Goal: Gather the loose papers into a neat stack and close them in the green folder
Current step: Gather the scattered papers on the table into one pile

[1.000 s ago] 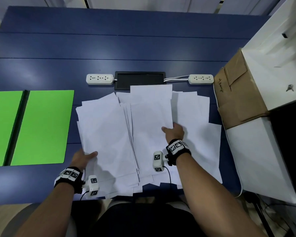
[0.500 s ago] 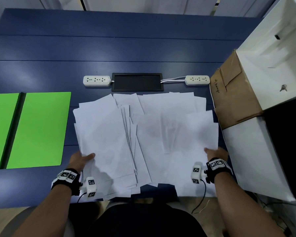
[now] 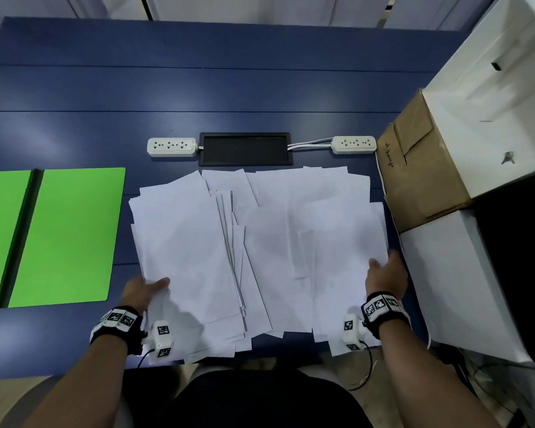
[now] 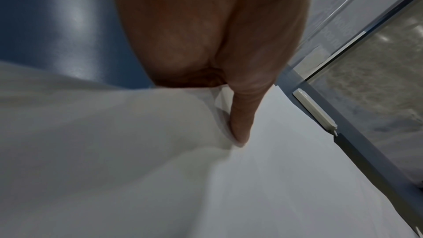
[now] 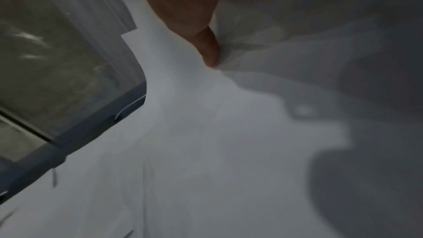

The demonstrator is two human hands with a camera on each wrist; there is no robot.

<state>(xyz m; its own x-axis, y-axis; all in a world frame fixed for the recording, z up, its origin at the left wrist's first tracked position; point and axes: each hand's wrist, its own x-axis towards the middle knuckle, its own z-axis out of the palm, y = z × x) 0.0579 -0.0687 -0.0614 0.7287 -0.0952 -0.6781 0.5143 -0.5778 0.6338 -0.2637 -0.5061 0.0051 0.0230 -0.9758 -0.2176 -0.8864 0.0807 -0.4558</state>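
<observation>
Several loose white papers (image 3: 260,248) lie fanned and overlapping across the near half of the blue table (image 3: 229,88). The green folder (image 3: 65,233) lies open and flat to their left. My left hand (image 3: 145,288) grips the left edge of the papers, thumb (image 4: 240,124) on top and fingers hidden beneath. My right hand (image 3: 383,273) grips the right edge of the papers the same way, its thumb (image 5: 206,48) pressing a sheet that buckles upward. The papers' near ends overhang the table's front edge.
Two white power strips (image 3: 172,146) (image 3: 354,144) flank a black cable hatch (image 3: 245,148) behind the papers. A brown cardboard box (image 3: 420,177) and white boxes (image 3: 464,282) stand close against the right side of the papers.
My right hand left the middle of the papers and swept to their right edge, then took hold there. The sheets on the right shifted and spread lower. My left hand stayed at the left edge.
</observation>
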